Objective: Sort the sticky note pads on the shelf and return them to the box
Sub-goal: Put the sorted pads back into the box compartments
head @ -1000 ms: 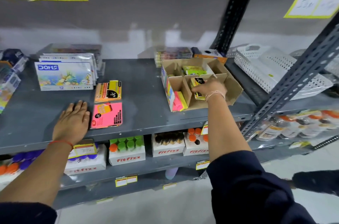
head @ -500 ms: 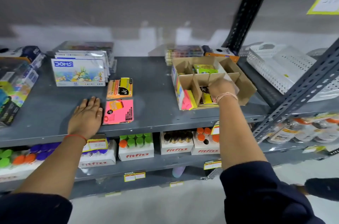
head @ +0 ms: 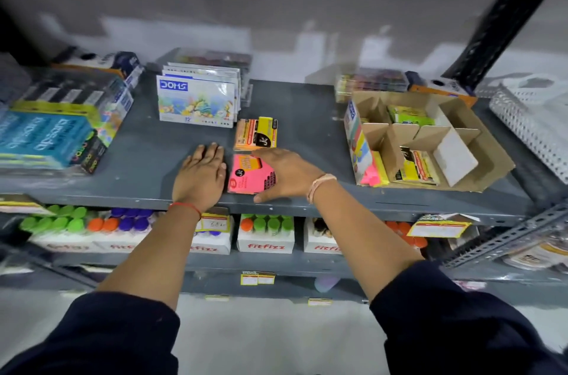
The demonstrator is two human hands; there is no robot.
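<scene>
A pink sticky note pad (head: 249,177) lies flat on the grey shelf (head: 138,165) near its front edge. My right hand (head: 287,173) is spread over the pad's right side, with the forefinger along its far edge and the thumb by its near edge. My left hand (head: 201,177) rests flat and empty on the shelf just left of the pad. An orange and yellow pad (head: 256,133) lies behind the pink one. To the right stands the divided cardboard box (head: 479,128). It holds a yellow pad (head: 415,167) in a front cell and a green pad (head: 410,116) in a back cell.
A DOMS colour box (head: 196,101) stands behind the pads, and blue stationery packs (head: 46,137) fill the left end. A white plastic basket (head: 528,116) sits right of the cardboard box beside a black upright post (head: 504,11). Fitfizz boxes (head: 266,236) line the shelf below.
My right hand has left the cardboard box, where the yellow pad now lies, and swung left onto the pink pad. My left hand stays flat. The view has shifted left.
</scene>
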